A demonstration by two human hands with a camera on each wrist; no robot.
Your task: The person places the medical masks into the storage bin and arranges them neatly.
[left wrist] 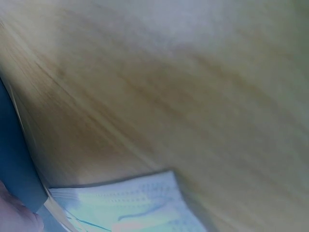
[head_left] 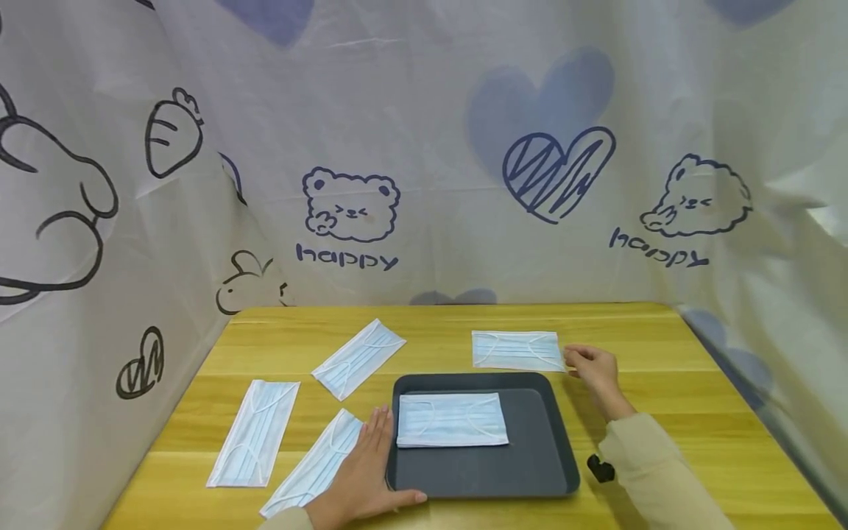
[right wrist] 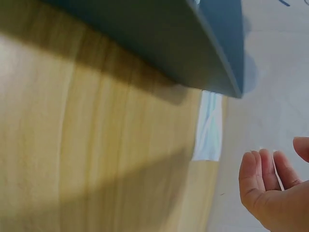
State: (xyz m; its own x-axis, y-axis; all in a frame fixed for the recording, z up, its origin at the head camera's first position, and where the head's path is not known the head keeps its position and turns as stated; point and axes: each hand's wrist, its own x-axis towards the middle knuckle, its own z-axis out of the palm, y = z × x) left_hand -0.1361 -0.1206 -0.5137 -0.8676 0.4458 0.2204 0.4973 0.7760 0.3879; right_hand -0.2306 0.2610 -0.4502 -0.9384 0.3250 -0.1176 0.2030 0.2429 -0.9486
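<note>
A dark grey tray point(head_left: 493, 493) sits on the table with a light blue face mask point(head_left: 453, 419) lying flat in its back left part. My left hand point(head_left: 364, 467) lies at the tray's left side, fingers straight along the wall and thumb at the front left corner. Beneath that hand and wrist, another face mask point(head_left: 318, 460) is partly covered. My right hand point(head_left: 592, 372) is at the right end of the face mask point(head_left: 518, 350) behind the tray. In the right wrist view its fingers point(right wrist: 263, 174) are loosely bent, the thumb apart from them, with nothing between.
Two more face masks lie on the left of the wooden table point(head_left: 662, 353): one slanted further back point(head_left: 359, 358), one near the left edge point(head_left: 254, 433). A small black object point(head_left: 600, 468) is beside the right sleeve. Printed cloth point(head_left: 424, 147) hangs behind and at both sides.
</note>
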